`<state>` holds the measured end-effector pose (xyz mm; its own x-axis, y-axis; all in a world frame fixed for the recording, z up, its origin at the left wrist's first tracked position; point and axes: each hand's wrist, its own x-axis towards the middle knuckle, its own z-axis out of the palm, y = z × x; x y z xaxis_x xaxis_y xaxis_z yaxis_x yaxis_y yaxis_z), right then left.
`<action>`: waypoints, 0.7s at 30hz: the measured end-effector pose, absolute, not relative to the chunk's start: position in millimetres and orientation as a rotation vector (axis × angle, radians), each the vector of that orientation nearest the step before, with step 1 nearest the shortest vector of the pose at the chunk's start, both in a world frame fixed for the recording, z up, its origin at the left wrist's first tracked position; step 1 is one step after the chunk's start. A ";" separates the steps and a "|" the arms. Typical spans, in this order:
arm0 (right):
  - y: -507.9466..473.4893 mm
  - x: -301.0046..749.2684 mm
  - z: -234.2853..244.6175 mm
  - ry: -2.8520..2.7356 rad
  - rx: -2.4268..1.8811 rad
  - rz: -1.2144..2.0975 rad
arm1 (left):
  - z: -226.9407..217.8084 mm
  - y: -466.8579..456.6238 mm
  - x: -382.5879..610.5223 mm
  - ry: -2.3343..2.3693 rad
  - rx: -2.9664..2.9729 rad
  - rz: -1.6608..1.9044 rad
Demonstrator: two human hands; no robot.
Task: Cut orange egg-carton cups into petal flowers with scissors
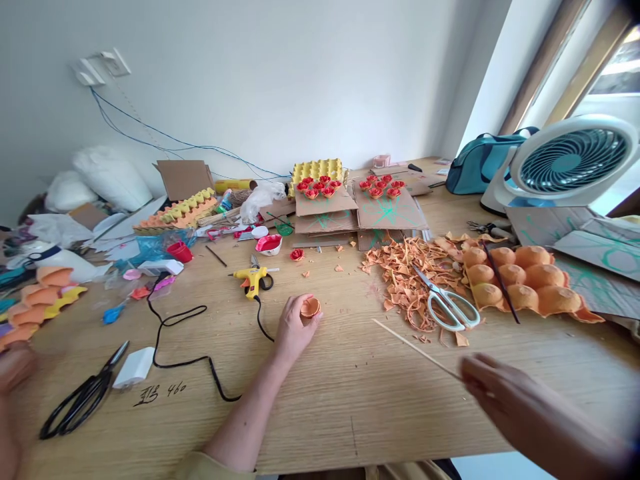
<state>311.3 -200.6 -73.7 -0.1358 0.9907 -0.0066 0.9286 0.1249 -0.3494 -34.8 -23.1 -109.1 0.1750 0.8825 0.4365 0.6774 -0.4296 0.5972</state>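
My left hand [293, 327] rests on the wooden table [350, 393] with its fingers closed round a small orange paper cup flower [310, 307]. My right hand [505, 393] is blurred at the lower right and pinches the near end of a thin wooden skewer [415, 348] that points toward the table's middle. A yellow glue gun [253, 277] lies just beyond my left hand. White-handled scissors [447, 303] lie on a heap of orange cuttings [410, 273].
An orange egg tray [525, 283] sits at right, a white fan [570, 160] behind it. Red paper flowers [320, 187] stand on cardboard at the back. Black scissors [83, 400], a white charger [134, 367] and another person's hand [15, 367] are at left.
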 end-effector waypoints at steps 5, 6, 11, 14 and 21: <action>-98.6 204.8 -43.2 -2.268 -1.812 0.613 | -107.9 -24.1 -40.7 1.615 2.174 1.137; -81.2 188.5 -42.1 -2.258 -1.829 0.655 | -107.3 -24.4 -42.8 1.644 2.169 1.146; -19.3 125.0 -45.4 -2.154 -1.881 0.886 | -105.6 -22.5 -51.5 1.734 2.160 1.176; -0.4 104.8 -46.6 -2.071 -1.924 1.057 | -107.0 -19.2 -55.5 1.767 2.155 1.184; -15.1 121.6 -64.0 -1.828 -1.945 1.239 | -107.3 -16.1 -58.9 1.781 2.135 1.195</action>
